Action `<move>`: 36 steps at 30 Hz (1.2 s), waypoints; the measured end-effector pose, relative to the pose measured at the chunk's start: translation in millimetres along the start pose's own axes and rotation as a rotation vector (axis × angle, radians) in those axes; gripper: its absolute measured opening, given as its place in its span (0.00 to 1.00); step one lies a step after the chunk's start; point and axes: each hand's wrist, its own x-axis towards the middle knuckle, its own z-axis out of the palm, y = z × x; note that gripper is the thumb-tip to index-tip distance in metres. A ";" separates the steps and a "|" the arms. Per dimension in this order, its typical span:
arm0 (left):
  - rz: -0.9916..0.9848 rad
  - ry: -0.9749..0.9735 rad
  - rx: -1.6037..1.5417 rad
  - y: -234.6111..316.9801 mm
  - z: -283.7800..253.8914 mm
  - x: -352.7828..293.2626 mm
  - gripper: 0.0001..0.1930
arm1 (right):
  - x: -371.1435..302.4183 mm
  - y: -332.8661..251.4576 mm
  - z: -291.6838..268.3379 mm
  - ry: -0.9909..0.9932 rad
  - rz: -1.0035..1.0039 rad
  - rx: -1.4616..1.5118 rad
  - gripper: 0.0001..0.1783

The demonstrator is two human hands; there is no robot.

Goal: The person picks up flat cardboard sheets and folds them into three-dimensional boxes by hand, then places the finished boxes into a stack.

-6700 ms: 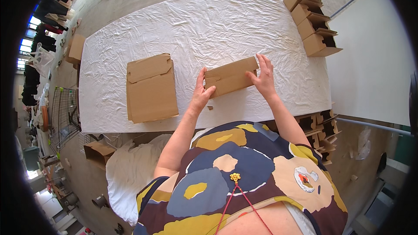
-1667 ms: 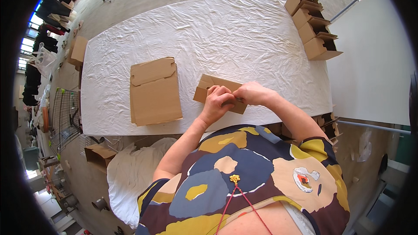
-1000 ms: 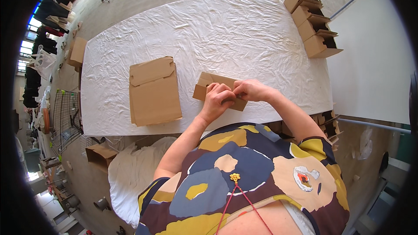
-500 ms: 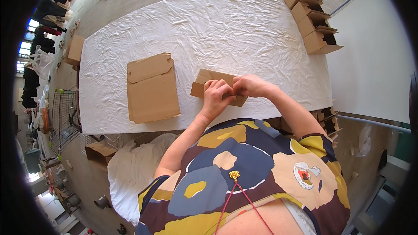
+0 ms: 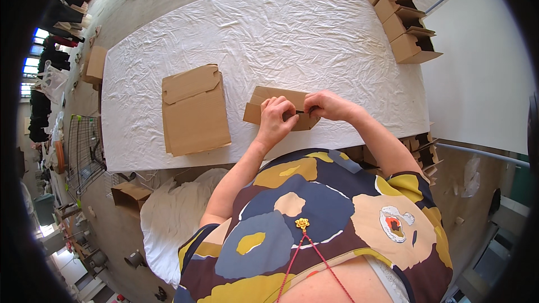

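Observation:
In front of me a small brown cardboard box [image 5: 264, 94] lies partly folded near the table's front edge. My left hand [image 5: 276, 118] is closed on its near side, fingers curled over the cardboard. At the box's right end my right hand [image 5: 325, 105] pinches the cardboard, fingertips bent inward. A dark gap shows between the two hands. My fingers cover much of the box's middle. Left of it rests a stack of flat folded cardboard blanks [image 5: 196, 113], the top one with a notched flap at its far end.
A white cloth [image 5: 269, 28] covers the table, wrinkled all over. Folded open boxes [image 5: 412, 47] stand in a row at the far right corner. More boxes [image 5: 424, 151] sit below the right edge. A wire rack [image 5: 84, 148] stands left of the table, a white panel [image 5: 477, 73] to the right.
My right hand has shifted slightly right and up along the box, leaving a wider gap from my left hand. A dark slot now shows between them. The stack stays put.

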 end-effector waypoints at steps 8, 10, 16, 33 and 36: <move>-0.030 0.009 -0.017 -2.5 0.3 -0.6 0.08 | -3.0 2.6 -0.2 0.018 -0.009 0.078 0.09; -0.029 0.018 -0.014 -3.2 0.8 0.0 0.09 | -3.7 3.1 -1.0 -0.001 0.019 0.108 0.09; -0.041 -0.006 0.022 -11.7 6.2 3.6 0.08 | -3.2 8.6 0.4 0.020 0.007 0.104 0.09; 0.196 0.005 0.306 -9.0 10.6 3.5 0.11 | 1.3 15.6 4.1 0.066 -0.008 0.043 0.08; 0.190 0.000 0.331 0.3 13.8 -0.5 0.11 | 1.4 18.3 6.0 0.088 0.000 0.023 0.09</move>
